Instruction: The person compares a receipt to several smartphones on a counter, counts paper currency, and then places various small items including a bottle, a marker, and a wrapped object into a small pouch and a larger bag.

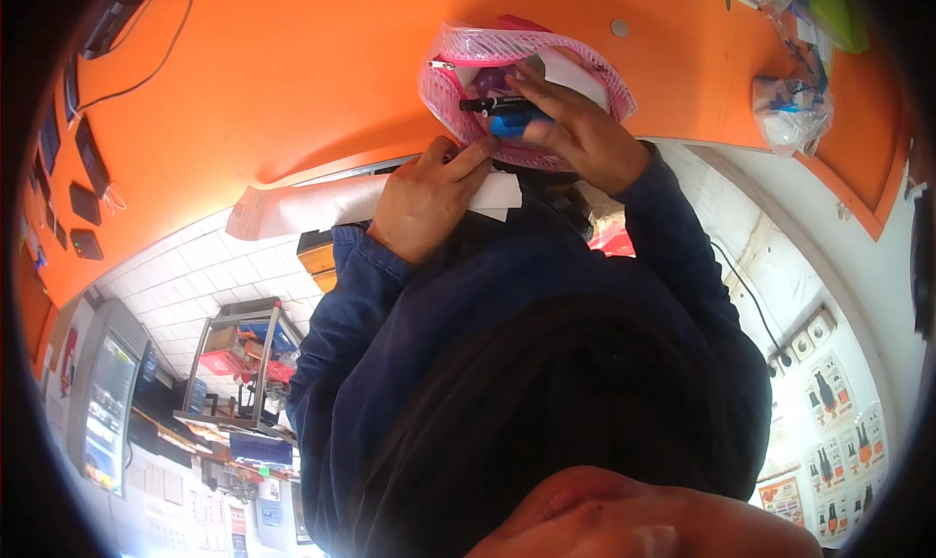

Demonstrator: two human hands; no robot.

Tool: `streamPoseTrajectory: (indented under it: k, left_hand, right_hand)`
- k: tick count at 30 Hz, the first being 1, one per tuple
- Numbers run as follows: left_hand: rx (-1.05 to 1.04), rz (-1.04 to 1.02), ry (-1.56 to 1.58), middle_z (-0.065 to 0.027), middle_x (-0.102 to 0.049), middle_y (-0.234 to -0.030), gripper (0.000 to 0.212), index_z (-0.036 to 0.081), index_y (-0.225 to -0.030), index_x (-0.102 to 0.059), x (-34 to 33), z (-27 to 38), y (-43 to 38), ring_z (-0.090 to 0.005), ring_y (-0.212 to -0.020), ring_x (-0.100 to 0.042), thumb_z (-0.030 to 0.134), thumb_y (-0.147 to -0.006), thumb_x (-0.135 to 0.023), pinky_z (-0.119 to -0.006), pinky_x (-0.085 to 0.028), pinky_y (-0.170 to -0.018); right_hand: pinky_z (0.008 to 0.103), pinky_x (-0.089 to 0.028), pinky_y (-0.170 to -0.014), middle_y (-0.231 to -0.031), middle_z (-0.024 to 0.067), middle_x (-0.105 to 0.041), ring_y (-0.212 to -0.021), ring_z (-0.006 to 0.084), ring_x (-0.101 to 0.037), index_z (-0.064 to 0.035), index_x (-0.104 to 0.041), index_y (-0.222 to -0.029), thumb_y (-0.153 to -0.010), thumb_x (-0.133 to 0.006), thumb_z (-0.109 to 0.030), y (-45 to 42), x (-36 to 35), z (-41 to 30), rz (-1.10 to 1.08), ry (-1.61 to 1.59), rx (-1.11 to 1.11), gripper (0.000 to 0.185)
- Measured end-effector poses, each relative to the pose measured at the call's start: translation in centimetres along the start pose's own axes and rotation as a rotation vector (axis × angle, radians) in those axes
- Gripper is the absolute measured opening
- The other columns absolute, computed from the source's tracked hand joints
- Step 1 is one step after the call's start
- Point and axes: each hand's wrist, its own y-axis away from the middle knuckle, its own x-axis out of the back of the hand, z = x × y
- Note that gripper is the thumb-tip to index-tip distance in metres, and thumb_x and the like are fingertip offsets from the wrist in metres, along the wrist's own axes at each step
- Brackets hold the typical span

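A pink mesh pouch (614, 83) with clear plastic and a zipper sits unzipped at the near edge of the orange table (292, 68). Inside it show a black marker (482, 105), a blue object (510, 124) and a purple object (491, 81). My right hand (585, 130) reaches into the pouch's mouth, thumb and fingers apart around the marker's end; no firm grip shows. My left hand (431, 203) is closed over a long white paper (314, 211) that pokes out on both sides. Its fingertips meet the pouch's near rim.
Several phones (91, 156) and a dark device with a cable (110, 24) lie at the left. A coin (619, 27) rests beyond the pouch. Plastic bags (793, 116) are at the right. Behind me stand a metal rack (241, 368) and a glass-door fridge (106, 404).
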Motion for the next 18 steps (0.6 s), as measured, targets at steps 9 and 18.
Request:
streamPoseTrajectory:
  k: [9,18]
  left_hand:
    - [0.037,-0.060,0.032,0.0031,-0.055,-0.111,0.036,0.006,-0.112,-0.065,0.6,0.5,-0.2,-0.0180,-0.087,-0.057,0.007,-0.076,-0.060,-0.029,-0.056,-0.065]
    - [0.048,-0.070,-0.009,0.0035,-0.055,-0.117,0.035,0.006,-0.108,-0.065,-0.6,0.0,1.6,-0.0189,-0.087,-0.057,0.006,-0.073,-0.060,-0.031,-0.056,-0.066]
  right_hand:
    - [0.0421,-0.043,-0.091,-0.115,0.0190,-0.057,-0.110,0.0361,-0.053,0.0014,-0.054,-0.120,-0.095,-0.051,-0.017,0.0,-1.0,1.5,-0.030,0.461,-0.188,0.031]
    - [0.0427,-0.039,-0.098,-0.119,0.0196,-0.054,-0.115,0.0364,-0.049,-0.0011,-0.065,-0.108,-0.095,-0.054,-0.032,-0.5,-0.2,1.8,-0.238,0.352,-0.110,0.035]
